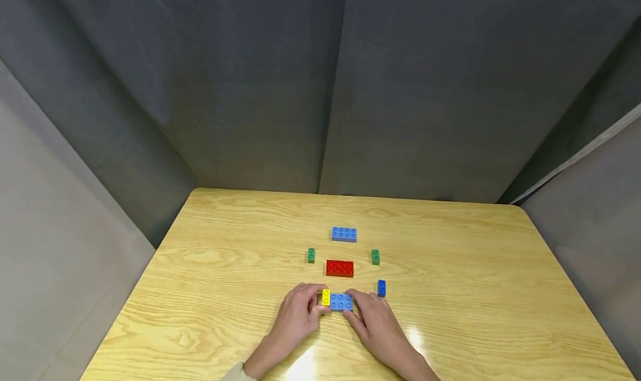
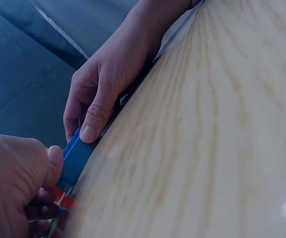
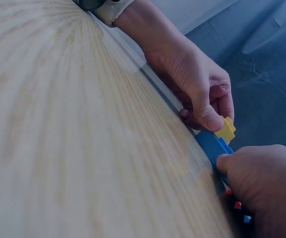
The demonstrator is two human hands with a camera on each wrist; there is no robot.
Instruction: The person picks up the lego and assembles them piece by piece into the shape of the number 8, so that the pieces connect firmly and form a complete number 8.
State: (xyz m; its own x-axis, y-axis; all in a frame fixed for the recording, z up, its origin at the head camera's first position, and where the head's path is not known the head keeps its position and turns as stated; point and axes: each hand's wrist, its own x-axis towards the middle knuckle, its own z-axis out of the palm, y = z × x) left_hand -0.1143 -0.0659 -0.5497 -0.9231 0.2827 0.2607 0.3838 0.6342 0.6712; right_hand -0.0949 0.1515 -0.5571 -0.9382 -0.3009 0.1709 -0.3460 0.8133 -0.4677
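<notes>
My left hand (image 1: 297, 313) pinches a small yellow two-stud brick (image 1: 326, 297) between thumb and fingers. The yellow brick is at the left end of a light blue brick (image 1: 341, 302) on the table; in the right wrist view the yellow brick (image 3: 226, 130) stands higher than the blue one (image 3: 211, 147). Whether their studs are fully pressed together I cannot tell. At the blue brick's right end, my right hand (image 1: 379, 326) holds it with the thumb at the near side and fingers at the far side.
Beyond the hands lies a red brick (image 1: 340, 268), with small green bricks to its left (image 1: 311, 255) and right (image 1: 375, 257). Farther back is another light blue brick (image 1: 344, 234). A small dark blue brick (image 1: 382, 288) lies just past my right hand. Grey curtains (image 1: 260, 119) surround the wooden table (image 1: 225, 258).
</notes>
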